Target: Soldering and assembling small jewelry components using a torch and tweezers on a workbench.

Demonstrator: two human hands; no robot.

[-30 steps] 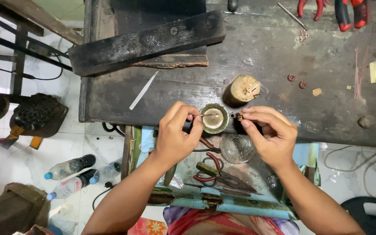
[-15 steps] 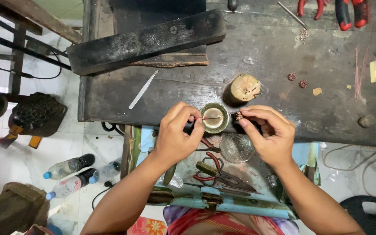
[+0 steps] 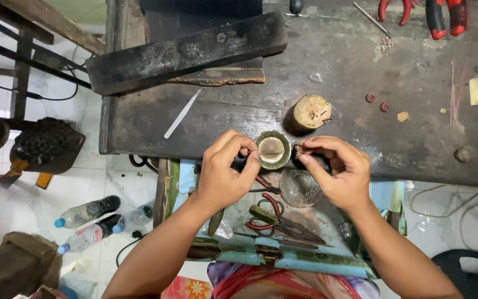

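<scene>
Dark, dusty workbench (image 3: 327, 105). Right hand (image 3: 336, 174) pinches a tiny spiky bead (image 3: 299, 149) at three o'clock of the small round dish (image 3: 273, 149); left hand (image 3: 225, 171) pinches a thin stick there. Two beads (image 3: 378, 102) wait at one o'clock.

Two bare forearms, no sleeves, bare hands — no rings or watch, bright pink-red patterned garment (image 3: 283, 282) below

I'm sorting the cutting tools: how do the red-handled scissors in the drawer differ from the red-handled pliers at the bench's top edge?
The red-handled scissors lie in the open blue drawer below both hands, whole in view; the red-handled pliers lie on the dark workbench, cut off by the picture's edge. The scissors' handles are thin loops, the pliers' are thick grips. Both are untouched.
</scene>
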